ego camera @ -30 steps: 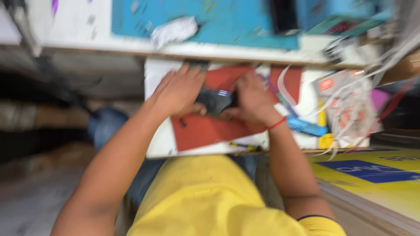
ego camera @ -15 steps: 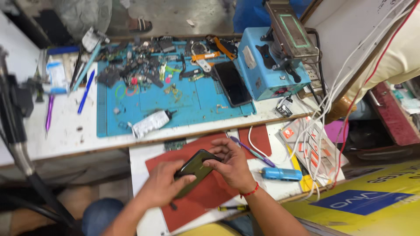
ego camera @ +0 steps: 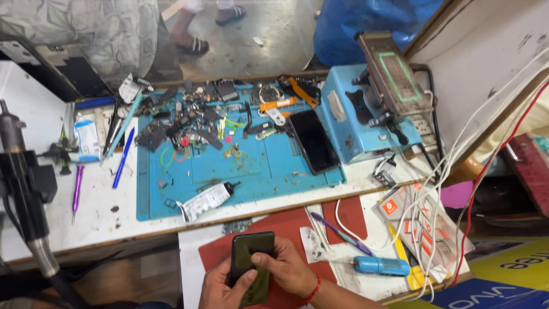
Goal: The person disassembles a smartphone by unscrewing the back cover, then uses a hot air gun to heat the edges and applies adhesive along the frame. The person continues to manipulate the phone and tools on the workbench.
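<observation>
i hold a dark rectangular smartphone (ego camera: 252,268) in both hands, low over the red rubber mat (ego camera: 297,240) on the white pull-out shelf (ego camera: 189,252). my left hand (ego camera: 224,289) cups its lower left edge, thumb lying across the glass; my right hand (ego camera: 289,269) wraps the right edge, fingers curled tight against it. the phone's long axis runs near to far, top end pointing away toward the bench. just right lies a blue cylindrical tool (ego camera: 380,266). farther off, the blue silicone work mat (ego camera: 229,166) holds a white glue tube (ego camera: 206,200), loose small parts and a second black phone (ego camera: 313,141); beyond that stands a blue box-shaped machine (ego camera: 360,123).
</observation>
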